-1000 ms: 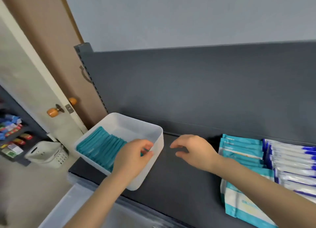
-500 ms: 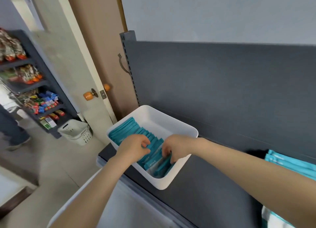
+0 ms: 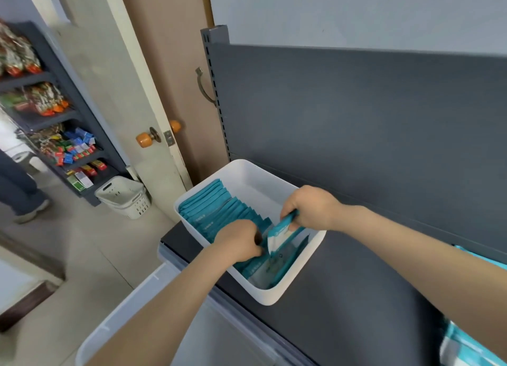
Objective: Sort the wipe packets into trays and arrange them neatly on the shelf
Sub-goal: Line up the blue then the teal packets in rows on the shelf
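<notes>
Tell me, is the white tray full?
Not full: teal packets line one side of the white tray; bare floor shows by its far wall.

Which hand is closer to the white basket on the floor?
Left. The left hand is at the tray's left side, right of the basket; the right hand holds a packet farther right.

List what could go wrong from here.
1. The white plastic tray sits skewed near the front edge of the dark grey shelf; pushing could slide it off.
2. The left hand holds back the row of upright teal packets; released, they may flop.
3. The right hand pinches a tilted teal-and-white packet, which may go in crooked.
</notes>
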